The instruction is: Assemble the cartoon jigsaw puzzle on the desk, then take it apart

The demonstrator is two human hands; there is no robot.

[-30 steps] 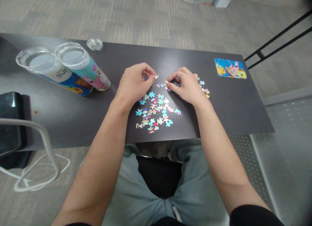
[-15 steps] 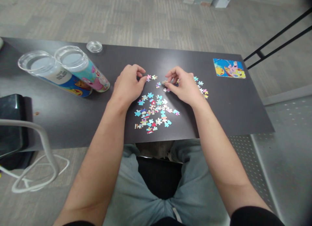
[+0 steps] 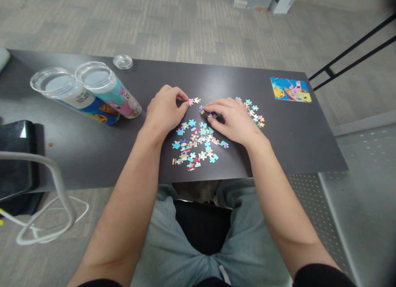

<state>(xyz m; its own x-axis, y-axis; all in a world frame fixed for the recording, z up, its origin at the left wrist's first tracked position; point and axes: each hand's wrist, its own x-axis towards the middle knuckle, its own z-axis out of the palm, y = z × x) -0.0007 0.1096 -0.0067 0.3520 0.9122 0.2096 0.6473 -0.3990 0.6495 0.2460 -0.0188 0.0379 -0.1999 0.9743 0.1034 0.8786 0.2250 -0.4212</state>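
Observation:
My left hand [image 3: 167,107] has its thumb and index finger closed at the edge of a pink jigsaw puzzle piece [image 3: 191,101], which lies against a pale yellow-green piece [image 3: 197,100]. My right hand [image 3: 233,117] is palm down, its fingers stretched out and the thumb held apart. Its fingertips reach a small purple-and-blue piece [image 3: 201,109]. More pieces show partly under that hand, between thumb and fingers. Closer to me lies a loose spread of puzzle pieces [image 3: 202,139], mostly light blue, white and red. Another cluster of pieces [image 3: 254,108] sits beyond my right hand, partly hidden by it.
Two clear-topped printed cylinders [image 3: 123,99] stand at the left, with a round clear lid [image 3: 123,62] behind them. A colourful cartoon picture card [image 3: 291,89] lies at the table's [image 3: 297,134] far right. A black object [image 3: 17,155] and a white cable [image 3: 58,183] are at the left edge.
My right hand has gone from a pinch on a small puzzle piece to a flatter, opened pose, its fingertips farther left. My left hand stays at the pink piece. The view has shifted slightly.

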